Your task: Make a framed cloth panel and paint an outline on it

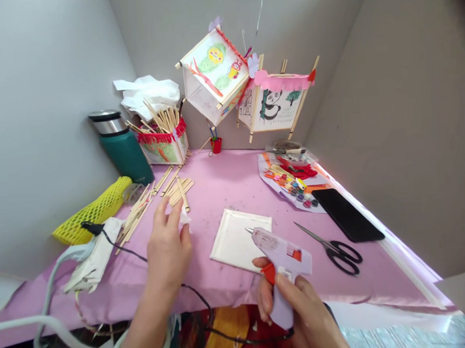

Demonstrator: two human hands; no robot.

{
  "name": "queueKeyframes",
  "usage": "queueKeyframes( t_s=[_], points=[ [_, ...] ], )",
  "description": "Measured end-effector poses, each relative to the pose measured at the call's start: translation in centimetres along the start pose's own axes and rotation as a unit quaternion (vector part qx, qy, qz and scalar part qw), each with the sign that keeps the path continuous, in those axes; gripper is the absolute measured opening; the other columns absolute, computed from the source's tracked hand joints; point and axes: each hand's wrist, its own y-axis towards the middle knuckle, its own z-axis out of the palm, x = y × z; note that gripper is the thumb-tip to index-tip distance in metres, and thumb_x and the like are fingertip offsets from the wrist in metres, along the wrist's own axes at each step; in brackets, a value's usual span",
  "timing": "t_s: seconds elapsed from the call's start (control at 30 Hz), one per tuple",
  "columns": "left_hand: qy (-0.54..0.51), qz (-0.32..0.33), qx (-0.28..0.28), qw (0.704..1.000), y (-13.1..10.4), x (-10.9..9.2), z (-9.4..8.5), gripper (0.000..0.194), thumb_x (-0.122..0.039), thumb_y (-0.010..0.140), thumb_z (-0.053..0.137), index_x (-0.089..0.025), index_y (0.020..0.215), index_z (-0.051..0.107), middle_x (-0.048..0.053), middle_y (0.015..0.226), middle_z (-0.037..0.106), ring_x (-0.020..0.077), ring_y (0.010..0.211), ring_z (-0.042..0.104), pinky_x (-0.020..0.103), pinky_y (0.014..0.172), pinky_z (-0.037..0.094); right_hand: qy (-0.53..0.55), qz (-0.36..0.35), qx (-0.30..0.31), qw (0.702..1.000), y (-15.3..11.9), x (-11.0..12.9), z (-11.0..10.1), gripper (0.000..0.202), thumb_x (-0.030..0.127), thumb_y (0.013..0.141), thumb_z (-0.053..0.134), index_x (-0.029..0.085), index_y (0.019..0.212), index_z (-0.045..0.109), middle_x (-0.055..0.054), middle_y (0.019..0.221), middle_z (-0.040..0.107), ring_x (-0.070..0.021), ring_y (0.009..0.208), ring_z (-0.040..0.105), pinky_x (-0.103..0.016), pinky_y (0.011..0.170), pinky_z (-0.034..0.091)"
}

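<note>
My right hand (pixel 297 300) grips a pale purple glue gun (pixel 283 249) by its handle, with a finger at the red trigger. Its metal nozzle points left, above a white square panel (pixel 239 236) with raised edges lying on the cloth. My left hand (pixel 168 239) reaches forward on the left, its fingers apart. Just beyond its fingertips lie flat wooden sticks (pixel 182 191), some with dark bands at the ends. A small whitish scrap (pixel 185 216) shows beside the index finger; whether they touch, I cannot tell.
Black scissors (pixel 342 256) and a phone (pixel 347 214) lie right of the panel. A green bottle (pixel 124 151) and a stick-filled box (pixel 163 146) stand back left. Paper lanterns (pixel 215 66) hang behind. The glue gun's cord (pixel 200 295) crosses the front; a power strip (pixel 94 256) is left.
</note>
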Motion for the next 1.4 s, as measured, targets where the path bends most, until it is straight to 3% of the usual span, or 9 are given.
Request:
queueKeyframes(
  t_s=[0.07, 0.13, 0.27, 0.4, 0.53, 0.63, 0.87, 1.13, 1.4],
  points=[
    [0.049, 0.044, 0.027, 0.997, -0.6, 0.8, -0.2, 0.034, -0.02, 0.082, 0.051, -0.018, 0.115, 0.057, 0.014, 0.134, 0.045, 0.0245, 0.106, 0.056, 0.042, 0.092, 0.044, -0.027, 0.017, -0.033, 0.999, -0.2, 0.1, 0.0, 0.045, 0.052, 0.084, 0.054, 0.014, 0.06, 0.057, -0.001, 0.055, 0.051, -0.0105, 0.052, 0.044, -0.025, 0.055, 0.036],
    [0.027, 0.068, 0.101, 0.992, -1.9, 1.0, -0.3, 0.023, -0.021, 0.084, 0.05, -0.019, 0.103, 0.061, 0.009, 0.115, 0.057, 0.0207, 0.097, 0.059, 0.037, 0.087, 0.048, -0.06, 0.036, -0.044, 0.997, -0.2, 0.0, -0.1, 0.045, 0.051, 0.084, 0.055, 0.013, 0.061, 0.058, -0.001, 0.051, 0.05, -0.0095, 0.049, 0.043, -0.023, 0.053, 0.035],
    [-0.006, 0.074, 0.21, 0.975, -4.3, 1.2, -0.2, 0.015, -0.019, 0.084, 0.049, -0.021, 0.094, 0.061, 0.003, 0.096, 0.061, 0.0169, 0.089, 0.058, 0.031, 0.079, 0.049, -0.107, 0.082, -0.026, 0.991, 0.2, -0.1, -0.4, 0.039, 0.051, 0.083, 0.057, 0.012, 0.085, 0.062, 0.001, 0.05, 0.052, -0.0106, 0.05, 0.046, -0.022, 0.051, 0.035],
    [0.095, 0.079, 0.134, 0.983, -4.5, 2.0, -0.5, 0.025, -0.004, 0.077, 0.04, -0.019, 0.082, 0.06, 0.005, 0.09, 0.06, 0.0203, 0.086, 0.054, 0.036, 0.078, 0.046, -0.147, 0.096, -0.017, 0.984, 0.9, -0.3, -0.5, 0.04, 0.05, 0.084, 0.056, 0.012, 0.073, 0.06, 0.0, 0.053, 0.054, -0.0103, 0.055, 0.048, -0.021, 0.053, 0.035],
    [0.177, 0.102, 0.081, 0.975, -3.7, 3.0, -0.7, 0.022, -0.006, 0.077, 0.041, -0.016, 0.072, 0.06, 0.01, 0.088, 0.06, 0.0262, 0.09, 0.051, 0.043, 0.08, 0.044, -0.14, 0.113, -0.004, 0.984, 1.3, -0.6, -0.2, 0.039, 0.048, 0.084, 0.056, 0.012, 0.068, 0.058, 0.0, 0.053, 0.055, -0.0095, 0.053, 0.049, -0.021, 0.053, 0.036],
    [0.146, 0.144, 0.112, 0.972, -3.7, 2.9, -0.7, 0.021, -0.011, 0.082, 0.044, -0.015, 0.09, 0.063, 0.012, 0.106, 0.058, 0.0276, 0.102, 0.048, 0.046, 0.089, 0.04, -0.129, 0.132, 0.011, 0.983, 1.5, -0.7, 0.0, 0.038, 0.049, 0.084, 0.056, 0.013, 0.071, 0.058, 0.002, 0.053, 0.054, -0.0086, 0.048, 0.049, -0.021, 0.049, 0.034],
    [0.031, 0.121, 0.225, 0.966, -4.4, 2.0, -0.5, 0.008, -0.021, 0.085, 0.05, -0.02, 0.083, 0.057, 0.002, 0.08, 0.059, 0.0189, 0.081, 0.053, 0.035, 0.075, 0.041, -0.161, 0.156, 0.023, 0.974, 2.4, -0.1, 0.9, 0.044, 0.05, 0.085, 0.054, 0.014, 0.059, 0.054, 0.001, 0.049, 0.054, -0.0071, 0.043, 0.045, -0.02, 0.045, 0.032],
    [0.033, 0.103, 0.193, 0.975, -4.3, 2.8, -0.6, 0.021, -0.012, 0.086, 0.042, -0.022, 0.088, 0.061, 0.003, 0.085, 0.056, 0.0174, 0.083, 0.052, 0.033, 0.075, 0.039, -0.175, 0.162, 0.024, 0.971, 2.7, -0.5, 1.2, 0.041, 0.05, 0.085, 0.053, 0.015, 0.064, 0.055, 0.001, 0.051, 0.055, -0.0077, 0.042, 0.046, -0.019, 0.043, 0.032],
    [0.037, 0.117, 0.206, 0.971, -4.2, 2.4, 0.0, 0.005, -0.021, 0.083, 0.057, -0.021, 0.082, 0.062, 0.0, 0.077, 0.062, 0.0173, 0.078, 0.054, 0.036, 0.076, 0.036, -0.169, 0.18, 0.019, 0.969, 3.0, -0.8, 1.4, 0.044, 0.057, 0.083, 0.051, 0.014, 0.077, 0.058, 0.001, 0.051, 0.053, -0.0078, 0.04, 0.045, -0.018, 0.038, 0.031]
  ],
)
